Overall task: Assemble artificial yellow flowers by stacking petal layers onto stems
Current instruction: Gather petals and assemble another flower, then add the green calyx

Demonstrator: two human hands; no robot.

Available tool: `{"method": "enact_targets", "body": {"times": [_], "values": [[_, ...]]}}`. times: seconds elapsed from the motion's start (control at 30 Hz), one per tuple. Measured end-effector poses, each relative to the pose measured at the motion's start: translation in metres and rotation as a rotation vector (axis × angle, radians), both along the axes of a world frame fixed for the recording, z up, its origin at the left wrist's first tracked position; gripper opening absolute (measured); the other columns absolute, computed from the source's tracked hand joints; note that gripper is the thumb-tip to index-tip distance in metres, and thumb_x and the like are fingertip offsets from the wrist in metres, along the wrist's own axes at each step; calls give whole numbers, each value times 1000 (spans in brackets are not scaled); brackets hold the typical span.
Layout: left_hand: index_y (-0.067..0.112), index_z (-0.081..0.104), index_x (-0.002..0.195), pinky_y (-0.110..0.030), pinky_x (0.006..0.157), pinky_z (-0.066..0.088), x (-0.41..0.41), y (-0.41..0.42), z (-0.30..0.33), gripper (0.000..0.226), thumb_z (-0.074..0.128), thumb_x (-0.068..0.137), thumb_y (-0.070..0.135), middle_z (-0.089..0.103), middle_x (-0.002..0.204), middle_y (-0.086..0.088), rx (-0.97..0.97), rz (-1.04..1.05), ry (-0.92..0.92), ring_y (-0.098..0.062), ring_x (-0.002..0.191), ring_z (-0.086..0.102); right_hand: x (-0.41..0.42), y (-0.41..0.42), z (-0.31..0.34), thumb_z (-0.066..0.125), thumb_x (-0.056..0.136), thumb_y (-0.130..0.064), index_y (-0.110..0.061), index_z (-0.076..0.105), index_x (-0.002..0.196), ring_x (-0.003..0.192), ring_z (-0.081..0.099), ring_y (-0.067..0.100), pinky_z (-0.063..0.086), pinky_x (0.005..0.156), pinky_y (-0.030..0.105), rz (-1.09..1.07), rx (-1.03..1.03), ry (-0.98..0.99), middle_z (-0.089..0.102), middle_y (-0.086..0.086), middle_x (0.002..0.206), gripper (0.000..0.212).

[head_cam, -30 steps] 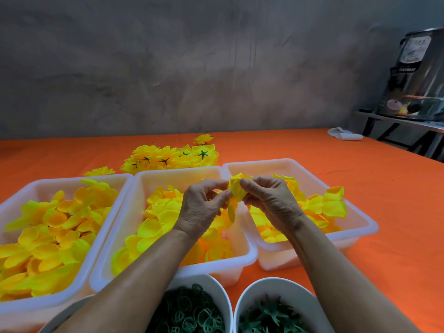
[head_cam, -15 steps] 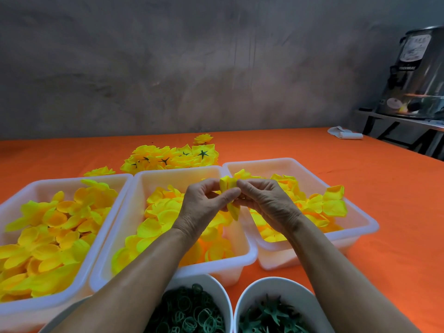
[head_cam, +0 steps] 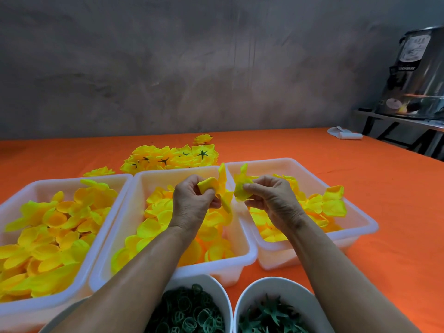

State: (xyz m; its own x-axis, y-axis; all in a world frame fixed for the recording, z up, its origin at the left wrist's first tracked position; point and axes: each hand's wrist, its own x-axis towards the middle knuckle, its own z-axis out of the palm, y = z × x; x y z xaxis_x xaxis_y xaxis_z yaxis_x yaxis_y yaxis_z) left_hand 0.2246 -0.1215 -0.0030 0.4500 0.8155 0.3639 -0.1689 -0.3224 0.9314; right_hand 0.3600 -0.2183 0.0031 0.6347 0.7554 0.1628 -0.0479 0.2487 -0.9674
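Three white tubs [head_cam: 125, 181] hold loose yellow petals, so much stock remains; a pile of finished flowers [head_cam: 171, 156] lies beyond them. Above the middle tub, the left hand [head_cam: 192, 203] pinches one petal layer [head_cam: 219, 188]; the right hand [head_cam: 271, 200] pinches another [head_cam: 241, 186], just apart. No stem is visible in either grip. Two bowls [head_cam: 249, 292] of green parts are cut off below.

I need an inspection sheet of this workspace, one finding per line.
Surface: orange table cloth.
Job's things: three white trays of yellow petals; two white bowls of green parts; finished flowers behind.
Clutter: white cloth at far right.
Grips: left hand pinches a petal layer; right hand pinches another petal piece.
Cables: nothing seen.
Surroundings: grey wall, steel urn on a side stand.
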Motion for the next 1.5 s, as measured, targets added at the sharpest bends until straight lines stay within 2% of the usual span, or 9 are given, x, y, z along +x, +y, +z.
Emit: {"method": "enact_targets", "body": {"times": [0.47, 0.67, 0.77, 0.87, 1.03, 1.13, 1.23, 1.37, 1.5], "values": [[0, 57, 87, -22, 44, 53, -3, -1, 6, 6, 60, 87, -5, 59, 64, -13, -117, -19, -101, -10, 45, 61, 12, -1, -1, 70, 82, -6, -11, 50, 71, 38, 49, -1, 43, 38, 15, -580, 151, 94, 49, 8, 68, 24], [-6, 57, 93, -23, 45, 53, -2, -2, 5, 10, 63, 86, -2, 61, 65, -11, -99, -49, -73, -10, 49, 62, 17, 3, -4, 59, 92, -13, -17, 60, 75, 65, 46, 17, 43, 57, 26, -697, 68, -72, 52, 1, 70, 17], [1, 58, 87, -23, 46, 54, -3, -2, 5, 6, 63, 86, 0, 62, 66, -10, -119, -78, -70, -10, 49, 62, 17, 4, -7, 58, 90, -15, -12, 70, 84, 78, 53, 22, 46, 77, 37, -758, -107, -219, 64, 7, 79, 14], [4, 59, 84, -24, 47, 54, -3, -2, 5, 6, 64, 86, 1, 62, 68, -11, -147, -105, -66, -11, 50, 62, 15, 2, -9, 58, 85, -16, -17, 74, 97, 98, 61, 27, 44, 83, 30, -721, -426, -333, 71, 9, 100, 20], [8, 59, 85, -25, 46, 54, -2, -3, 6, 6, 63, 86, 3, 65, 70, -5, -220, -143, -96, -9, 54, 64, 7, 0, -3, 56, 82, -16, -29, 62, 122, 126, 36, 31, 32, 100, 38, -682, -795, -416, 59, 3, 127, 42], [10, 60, 87, -25, 46, 53, -2, -3, 7, 7, 63, 86, 3, 66, 71, -3, -240, -178, -96, -8, 57, 65, 0, 2, 1, 65, 84, -25, -19, 67, 117, 121, 41, 31, 32, 99, 37, -792, -490, -664, 62, 4, 123, 34], [12, 61, 83, -26, 47, 53, -2, -4, 7, 11, 63, 86, 2, 67, 68, 0, -212, -233, -61, -9, 58, 65, -9, 1, 4, 69, 84, -23, -6, 74, 100, 99, 64, 21, 49, 92, 36, -405, -72, -449, 72, 8, 100, 23], [13, 58, 79, -23, 45, 50, -3, -8, 5, 15, 62, 86, 0, 64, 59, 5, -135, -290, 19, -8, 54, 61, -13, -2, 2, 66, 83, -15, -5, 73, 89, 68, 62, 14, 51, 59, 25, 39, -17, -204, 69, 9, 79, 14], [9, 58, 78, -25, 47, 51, -2, -8, 4, 14, 64, 85, -1, 60, 65, -7, -77, -299, 72, -12, 55, 59, -8, -1, -1, 70, 78, -5, -5, 73, 82, 63, 59, 13, 48, 58, 25, 36, -1, -195, 68, 5, 71, 5]]}}
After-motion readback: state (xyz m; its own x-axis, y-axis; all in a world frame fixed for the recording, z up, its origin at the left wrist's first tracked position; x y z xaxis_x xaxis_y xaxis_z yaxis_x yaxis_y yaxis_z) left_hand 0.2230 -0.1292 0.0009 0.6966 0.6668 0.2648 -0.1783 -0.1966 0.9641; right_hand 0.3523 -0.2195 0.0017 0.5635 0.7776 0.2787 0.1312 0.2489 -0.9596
